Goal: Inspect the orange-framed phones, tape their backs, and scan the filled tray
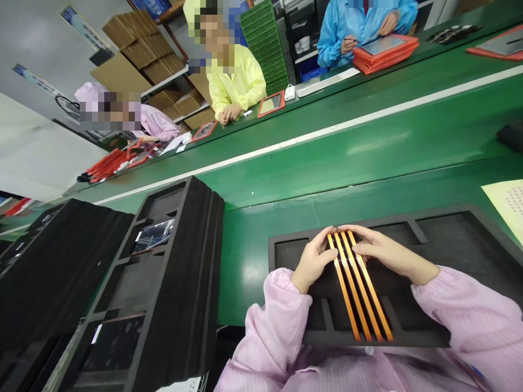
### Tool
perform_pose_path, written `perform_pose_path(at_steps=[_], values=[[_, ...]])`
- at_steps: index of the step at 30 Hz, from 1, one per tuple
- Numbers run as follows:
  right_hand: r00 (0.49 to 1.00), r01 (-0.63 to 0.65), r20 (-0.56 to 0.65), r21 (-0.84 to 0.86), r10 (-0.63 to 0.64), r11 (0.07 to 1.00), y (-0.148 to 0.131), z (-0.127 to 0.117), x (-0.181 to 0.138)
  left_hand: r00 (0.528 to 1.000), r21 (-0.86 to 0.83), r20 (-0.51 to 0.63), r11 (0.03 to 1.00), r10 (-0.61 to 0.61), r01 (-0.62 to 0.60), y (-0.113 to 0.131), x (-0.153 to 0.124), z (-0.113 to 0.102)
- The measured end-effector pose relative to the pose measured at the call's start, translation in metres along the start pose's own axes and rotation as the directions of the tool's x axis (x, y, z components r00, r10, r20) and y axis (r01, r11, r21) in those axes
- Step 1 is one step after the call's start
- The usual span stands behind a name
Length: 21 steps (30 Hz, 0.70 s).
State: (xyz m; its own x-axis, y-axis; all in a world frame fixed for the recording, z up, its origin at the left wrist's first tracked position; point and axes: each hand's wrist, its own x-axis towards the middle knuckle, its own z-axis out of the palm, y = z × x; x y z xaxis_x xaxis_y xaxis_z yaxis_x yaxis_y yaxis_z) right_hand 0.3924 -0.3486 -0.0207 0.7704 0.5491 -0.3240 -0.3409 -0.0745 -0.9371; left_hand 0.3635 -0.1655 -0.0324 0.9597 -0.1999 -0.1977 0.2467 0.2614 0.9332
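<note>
Several thin, flat panels with shiny orange edges [364,294] stand on edge side by side, narrow dark gaps between them. My left hand [314,262] closes on their far end from the left, its thumb against the outermost edge. From the right, my right hand [386,253] grips the same end, fingertips over the far tips and thumb on the right side. The near ends point toward my body. Beneath lies a black foam tray [457,245] with recessed compartments. What kind of device the panels are, I cannot make out.
At left rises a stack of black foam trays [192,283], a dark glossy screen [114,343] in its top one; another tray stack [61,267] stands beyond. A yellow printed sheet [509,204] lies at right. Across the green bench [286,185] several co-workers sit near red-edged panels [384,51].
</note>
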Motion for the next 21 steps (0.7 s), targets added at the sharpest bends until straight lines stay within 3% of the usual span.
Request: perform_pose_path(at_steps=[10,16,21], values=[[0.998,-0.011,0.058,0.034,0.009,0.999,0.0069,-0.0060,0.0009,1.000,-0.061,0.022,0.998,-0.017,0.018,0.0022,-0.0012,0.0026],[0.994,-0.002,0.114,0.018,0.000,1.000,0.0035,-0.0106,-0.0036,0.991,-0.065,0.134,0.997,-0.027,0.036,0.0064,-0.0015,0.0009],[0.999,-0.030,0.026,-0.013,0.030,0.999,0.0017,-0.0010,-0.0001,0.999,0.037,0.034,0.999,-0.017,0.016,0.0087,-0.0007,0.0093]])
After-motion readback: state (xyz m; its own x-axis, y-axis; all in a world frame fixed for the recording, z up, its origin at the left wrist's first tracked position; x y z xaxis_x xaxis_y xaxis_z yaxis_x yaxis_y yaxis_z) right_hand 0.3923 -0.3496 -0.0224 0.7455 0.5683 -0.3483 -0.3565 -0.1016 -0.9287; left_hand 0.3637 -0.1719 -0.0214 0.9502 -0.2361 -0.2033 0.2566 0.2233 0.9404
